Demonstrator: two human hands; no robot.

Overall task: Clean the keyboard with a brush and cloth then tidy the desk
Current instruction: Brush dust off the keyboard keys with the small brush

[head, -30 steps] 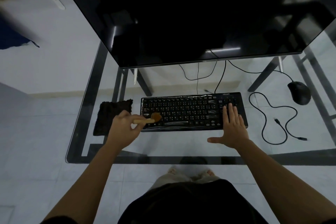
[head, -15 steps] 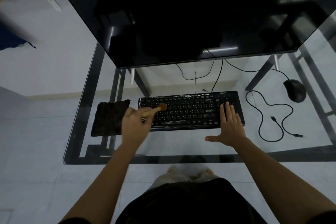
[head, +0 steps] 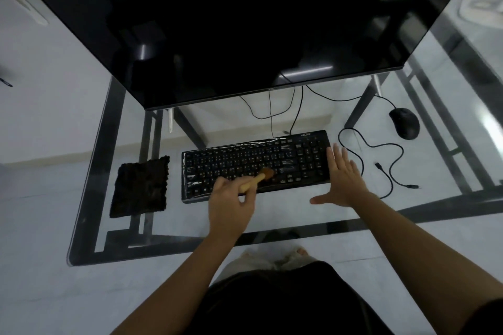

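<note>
A black keyboard [head: 239, 160] lies on the glass desk [head: 272, 215] in front of me. My left hand [head: 231, 204] grips a small wooden-handled brush [head: 258, 178]; its brown bristles rest on the keys near the keyboard's middle. My right hand [head: 344, 179] lies flat with fingers spread, pressing on the keyboard's right end. A dark square cloth [head: 140, 189] lies on the glass just left of the keyboard, untouched.
A large dark monitor [head: 231, 22] hangs over the back of the desk. A black mouse [head: 404, 123] sits at the right rear, with a loose black cable [head: 381, 168] curled between it and the keyboard. The desk's black frame shows through the glass.
My left hand has swept the brush rightward across the keys, from the keyboard's left end to its middle. My right hand has stayed on the right end.
</note>
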